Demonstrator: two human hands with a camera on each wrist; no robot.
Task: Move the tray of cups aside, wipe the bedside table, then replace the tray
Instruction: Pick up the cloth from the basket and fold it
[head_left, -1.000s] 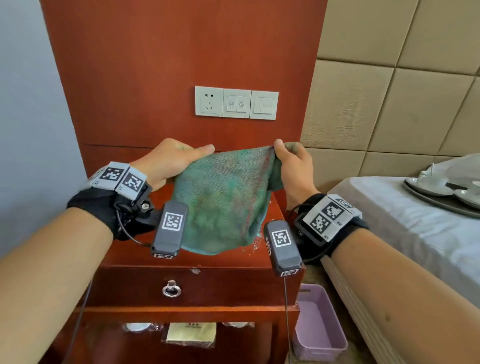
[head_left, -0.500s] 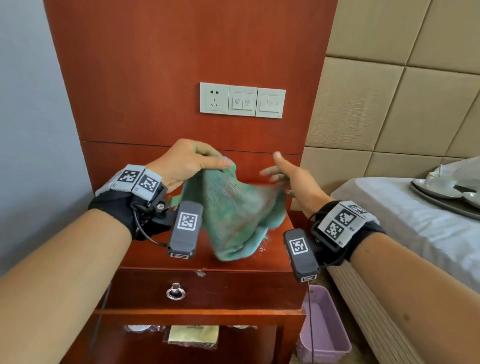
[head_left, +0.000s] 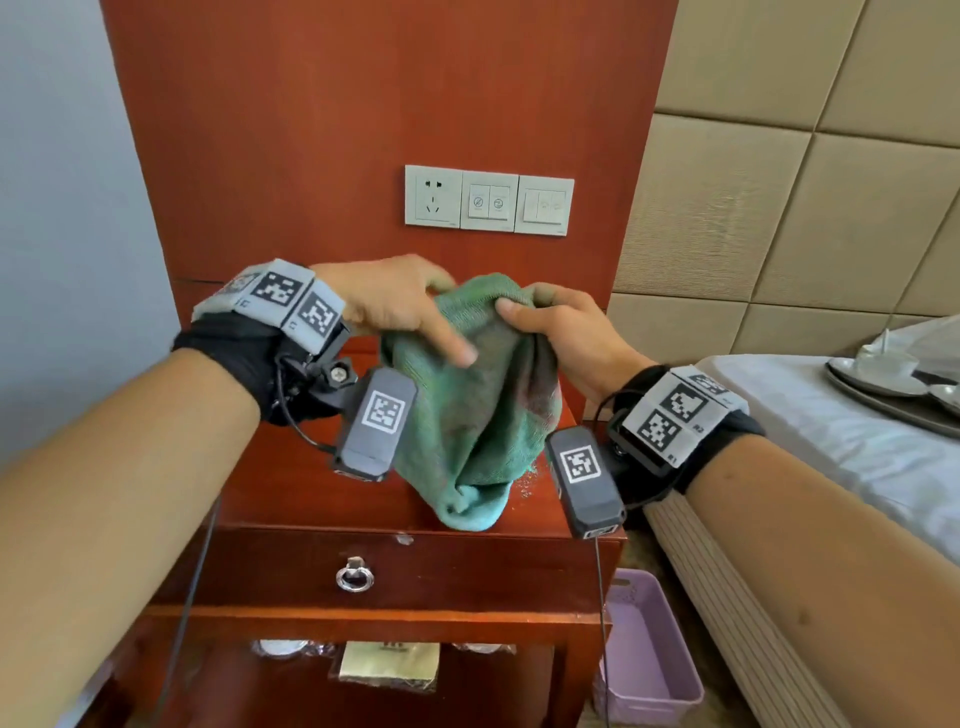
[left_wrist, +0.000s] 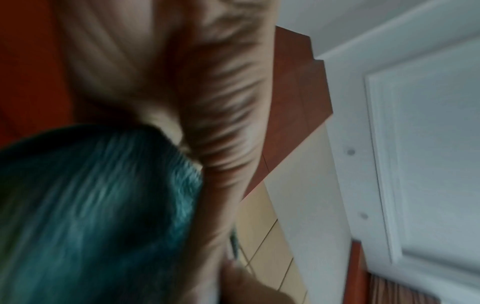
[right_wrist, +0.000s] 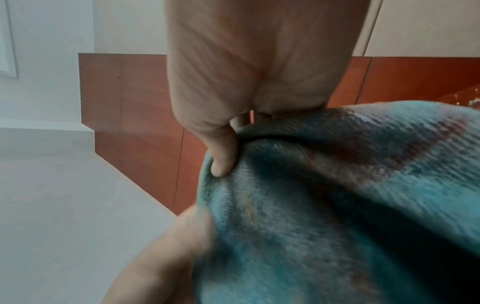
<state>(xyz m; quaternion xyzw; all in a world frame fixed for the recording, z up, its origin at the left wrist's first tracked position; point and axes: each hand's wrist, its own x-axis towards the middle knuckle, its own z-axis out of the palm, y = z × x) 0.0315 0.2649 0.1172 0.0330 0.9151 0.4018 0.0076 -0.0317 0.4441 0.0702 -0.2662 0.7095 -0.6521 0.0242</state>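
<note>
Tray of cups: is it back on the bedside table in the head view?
No, the tray of cups sits on the bed, while the bedside table carries only the green cloth's hanging end.

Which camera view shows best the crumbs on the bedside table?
The head view. There the crumbs lie as pale specks on the bedside table, right of the hanging green cloth. The right wrist view catches only a few specks at its right edge. The left wrist view, blurred, shows none.

Right wristband (head_left: 680, 415) labels read "R2", "R1".
</note>
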